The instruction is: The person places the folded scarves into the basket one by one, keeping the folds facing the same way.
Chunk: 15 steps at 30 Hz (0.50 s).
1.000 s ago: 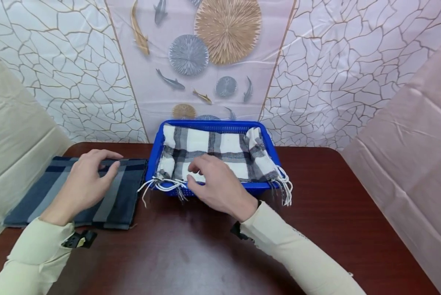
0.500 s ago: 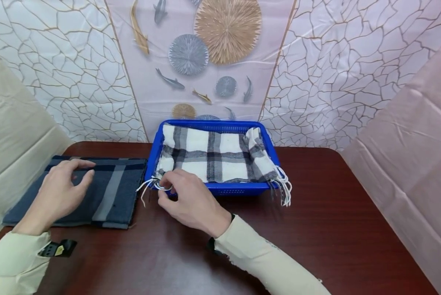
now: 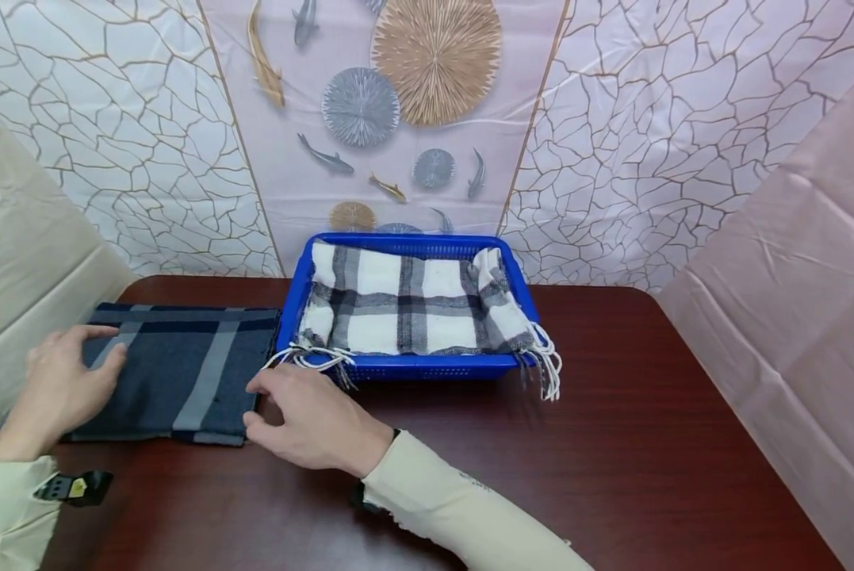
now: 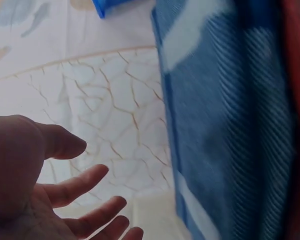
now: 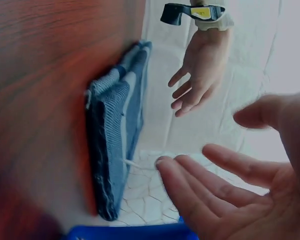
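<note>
A folded blue-grey striped cloth (image 3: 162,373) lies flat on the left side of the table. Over its left part hovers my left hand (image 3: 59,385), thumb and fingers apart with nothing between them; the left wrist view shows the same cloth (image 4: 215,115) beside the spread fingers (image 4: 97,215). My right hand (image 3: 312,416) is by the cloth's right front corner, its fingers loosely bent and holding nothing. In the right wrist view a gap shows between that hand's fingers (image 5: 190,195) and the folded cloth (image 5: 117,130).
A blue plastic basket (image 3: 398,362) stands at the back middle, with a black-and-white checked fringed cloth (image 3: 434,305) spread inside. White fringe (image 3: 549,361) hangs over its front corners. The brown table (image 3: 612,444) meets patterned wall sheets (image 3: 612,159) behind and at the sides.
Both hands have moved left. My right hand has gone from over the basket's front to the blue-grey cloth's right corner; my left has passed from the cloth's middle to its left part.
</note>
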{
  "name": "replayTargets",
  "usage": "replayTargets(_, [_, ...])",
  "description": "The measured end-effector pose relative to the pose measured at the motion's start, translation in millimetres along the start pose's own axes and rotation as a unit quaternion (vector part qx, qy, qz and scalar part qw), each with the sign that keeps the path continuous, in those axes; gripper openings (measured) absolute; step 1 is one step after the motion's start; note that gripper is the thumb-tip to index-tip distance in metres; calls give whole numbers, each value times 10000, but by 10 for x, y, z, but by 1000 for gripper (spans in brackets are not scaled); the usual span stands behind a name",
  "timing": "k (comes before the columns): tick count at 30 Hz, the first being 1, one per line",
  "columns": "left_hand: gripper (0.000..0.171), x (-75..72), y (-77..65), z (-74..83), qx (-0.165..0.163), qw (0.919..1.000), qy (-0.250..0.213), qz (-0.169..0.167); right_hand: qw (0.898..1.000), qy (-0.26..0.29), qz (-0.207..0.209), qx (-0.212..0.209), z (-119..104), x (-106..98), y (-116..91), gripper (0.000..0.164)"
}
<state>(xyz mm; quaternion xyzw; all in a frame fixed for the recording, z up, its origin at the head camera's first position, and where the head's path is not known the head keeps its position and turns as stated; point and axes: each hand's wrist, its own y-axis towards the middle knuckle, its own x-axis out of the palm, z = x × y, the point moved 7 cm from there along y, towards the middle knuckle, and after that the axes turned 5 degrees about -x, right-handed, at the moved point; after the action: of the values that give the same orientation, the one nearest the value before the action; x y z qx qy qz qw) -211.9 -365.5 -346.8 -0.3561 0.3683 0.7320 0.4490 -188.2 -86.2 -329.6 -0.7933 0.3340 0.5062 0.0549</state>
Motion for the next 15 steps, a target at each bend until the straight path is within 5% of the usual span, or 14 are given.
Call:
replayTargets(4, [45, 32, 21, -200, -306, 9994, 134, -78, 9994, -191, -244, 176, 22, 177, 74, 36])
replayTargets(11, [50, 77, 56, -490, -314, 9985, 363, -272, 9965, -368, -27, 749, 87, 383, 216, 37])
replayTargets(15, [54, 118, 69, -619, -600, 9937, 778, -547, 9927, -251, 22, 1178, 151, 458, 308, 41])
